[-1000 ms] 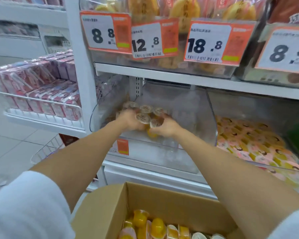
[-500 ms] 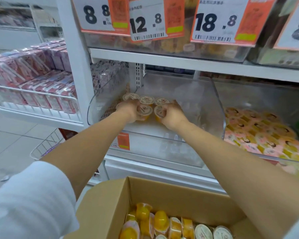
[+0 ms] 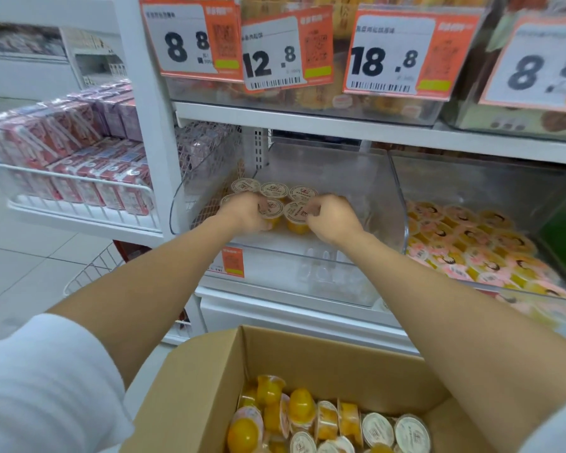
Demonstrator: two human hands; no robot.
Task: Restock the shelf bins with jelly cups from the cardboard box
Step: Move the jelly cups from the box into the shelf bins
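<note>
L hand (image 3: pixel 244 214) fingers curl round 1 jelly cup (image 3: pixel 273 206) inside the clear bin (image 3: pixel 368 191); R hand (image 3: pixel 332 219) fingers pinch the neighbouring cup (image 3: pixel 295 213) at its rim, both cups upright & touching.

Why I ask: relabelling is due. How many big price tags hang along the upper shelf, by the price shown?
8.8 tags: 2
12.8 tag: 1
18.8 tag: 1
Total: 4
</note>
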